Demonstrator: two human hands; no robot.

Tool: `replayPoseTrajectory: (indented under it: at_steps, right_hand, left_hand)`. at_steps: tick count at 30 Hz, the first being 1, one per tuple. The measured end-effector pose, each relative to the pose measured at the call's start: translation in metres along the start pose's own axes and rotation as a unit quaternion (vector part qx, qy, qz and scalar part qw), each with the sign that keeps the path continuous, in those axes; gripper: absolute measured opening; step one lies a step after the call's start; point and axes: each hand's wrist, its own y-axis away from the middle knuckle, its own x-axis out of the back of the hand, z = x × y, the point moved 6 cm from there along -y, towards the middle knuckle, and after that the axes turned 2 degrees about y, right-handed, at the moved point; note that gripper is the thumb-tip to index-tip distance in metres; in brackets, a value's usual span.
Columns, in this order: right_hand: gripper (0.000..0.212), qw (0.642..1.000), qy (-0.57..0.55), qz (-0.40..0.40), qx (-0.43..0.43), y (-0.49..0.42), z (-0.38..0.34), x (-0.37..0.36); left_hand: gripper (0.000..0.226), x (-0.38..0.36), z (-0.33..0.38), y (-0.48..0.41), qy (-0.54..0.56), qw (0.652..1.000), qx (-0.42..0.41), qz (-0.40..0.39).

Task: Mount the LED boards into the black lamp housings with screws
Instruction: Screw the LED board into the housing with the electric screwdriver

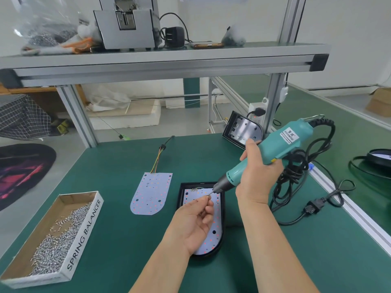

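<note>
Now the left hand (196, 220) pinches a small screw (208, 194) against the tip of the electric screwdriver (281, 144) gripped by the right hand (257, 172). The LED board (212, 242) sits in the black housing (180, 197) beneath both hands. A slanted bit could let the screw slip off.

Desk (127, 166): green mat top.
8 o'clock: open cardboard box (84, 235) marked SPRING BALANCER, holding loose silver screws (57, 246).
Centre: bare LED board (151, 193) lying flat, its coloured wires (157, 163) running toward 12.
Near it, toward 4 o'clock: black lamp housing (181, 199), flat.
1 o'clock: second housing (243, 130), tilted up.
3 o'clock: bundled black power cord (296, 172), plug (313, 208) on the mat.
</note>
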Motion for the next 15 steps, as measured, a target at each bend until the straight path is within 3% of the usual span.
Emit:
replayPoseTrajectory:
  at_steps: [15]
  right_hand:
    - [0.021, 1.0, 0.012, 0.021, 0.008, 0.0009, 0.0039, 0.0047]
  left_hand:
    - [0.006, -0.0023, 0.0002, 0.0008, 0.006, 1.0, -0.029, -0.009]
